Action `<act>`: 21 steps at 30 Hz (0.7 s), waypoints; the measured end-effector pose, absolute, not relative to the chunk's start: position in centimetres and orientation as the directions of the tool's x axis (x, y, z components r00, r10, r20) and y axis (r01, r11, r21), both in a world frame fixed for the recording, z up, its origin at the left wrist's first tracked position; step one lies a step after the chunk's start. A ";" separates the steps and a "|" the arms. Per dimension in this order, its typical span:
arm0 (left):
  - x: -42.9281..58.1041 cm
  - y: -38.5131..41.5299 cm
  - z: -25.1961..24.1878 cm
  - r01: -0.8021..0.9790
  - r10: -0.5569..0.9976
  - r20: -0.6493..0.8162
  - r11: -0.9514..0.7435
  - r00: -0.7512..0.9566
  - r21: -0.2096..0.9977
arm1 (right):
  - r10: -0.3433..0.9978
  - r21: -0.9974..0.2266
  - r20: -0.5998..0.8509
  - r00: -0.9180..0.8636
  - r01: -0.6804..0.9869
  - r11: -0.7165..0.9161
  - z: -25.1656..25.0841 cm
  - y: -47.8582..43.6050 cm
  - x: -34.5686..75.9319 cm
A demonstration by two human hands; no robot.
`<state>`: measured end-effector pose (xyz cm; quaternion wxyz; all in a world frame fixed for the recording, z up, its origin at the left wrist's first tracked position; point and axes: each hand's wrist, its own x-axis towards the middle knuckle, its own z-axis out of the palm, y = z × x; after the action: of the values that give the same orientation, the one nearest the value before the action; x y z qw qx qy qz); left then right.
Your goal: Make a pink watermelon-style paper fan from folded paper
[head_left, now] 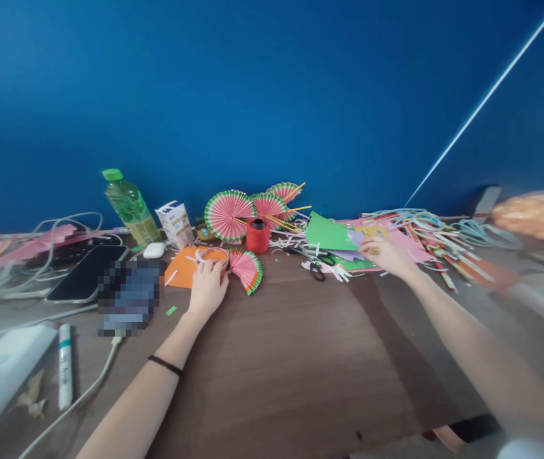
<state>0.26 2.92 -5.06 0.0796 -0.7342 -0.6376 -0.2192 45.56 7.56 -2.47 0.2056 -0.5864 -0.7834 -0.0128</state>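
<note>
My left hand [208, 284] curls over a roll of tape [201, 254] lying on orange paper [180, 268]. Just right of its fingers is a pleated pink paper fan piece [247, 266] with a green edge. At the right, my right hand [382, 252] has its fingers pinched at the edge of purple paper [355, 237] in a pile of coloured sheets. A green sheet [330, 233] tops that pile, and black-handled scissors [317, 272] lie before it among white paper strips.
Round pleated fans [229, 215] lean by the blue wall behind a red spool [257, 237]. A green-capped bottle [131, 207], a small carton [175, 224], phones [87, 274] with cables and a marker [65, 366] are left. Thin strips [444, 245] and a bulging bag [539, 213] are right.
</note>
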 end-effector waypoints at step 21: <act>0.4 2.8 -4.8 0.971 0.910 0.407 -0.165 0.083 0.172 | 0.889 0.179 0.377 -0.259 0.962 0.204 -5.6 5.8 43.1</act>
<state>0.37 2.85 -4.82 0.0714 -0.7322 -0.6421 -0.2156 43.05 5.81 -5.61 0.0957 -0.6011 -0.7701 -0.1910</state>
